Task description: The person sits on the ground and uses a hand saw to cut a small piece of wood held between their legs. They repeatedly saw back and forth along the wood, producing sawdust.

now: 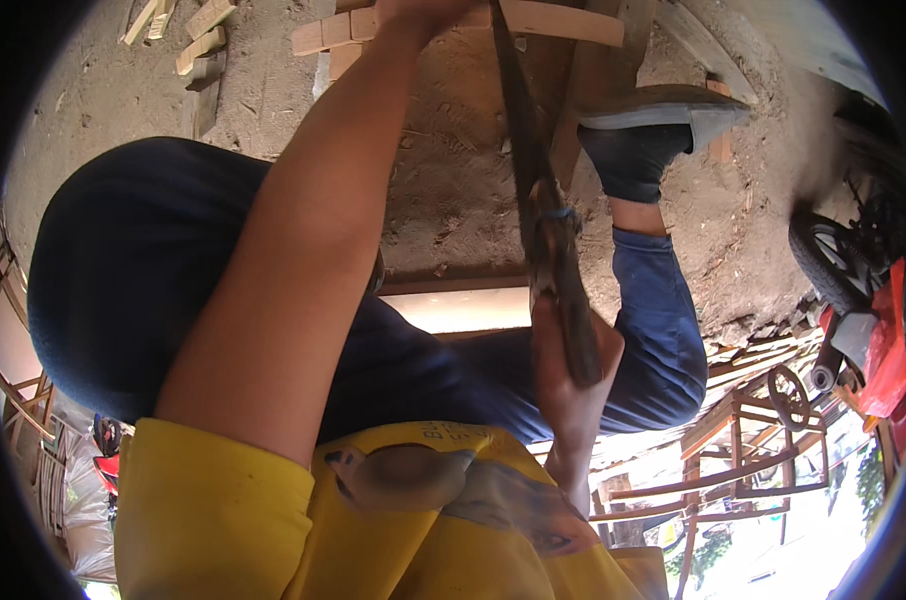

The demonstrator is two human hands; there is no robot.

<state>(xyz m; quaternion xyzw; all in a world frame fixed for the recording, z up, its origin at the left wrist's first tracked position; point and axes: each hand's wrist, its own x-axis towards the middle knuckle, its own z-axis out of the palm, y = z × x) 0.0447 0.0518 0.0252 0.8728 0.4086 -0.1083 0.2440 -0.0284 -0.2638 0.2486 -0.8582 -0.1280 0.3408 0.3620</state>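
My right hand [570,360] is wrapped round the worn wooden handle of a long tool that looks like a hand saw [528,140]. Its dark blade points away from me and tapers, seen nearly edge-on; no teeth show. At the top of the picture the blade's far end crosses a curved wooden piece [563,22]. My left arm stretches forward, and my left hand [418,12] grips that wood just left of the blade. The upper edge cuts off part of its fingers. Shorter wooden blocks [323,35] lie beside and under the hand.
Loose wood offcuts [205,50] lie on the dirt floor at the far left. My shod foot [663,115] rests by a plank at the right. A motorcycle wheel [828,255] and red bodywork stand further right, with wooden frames [743,460] below them.
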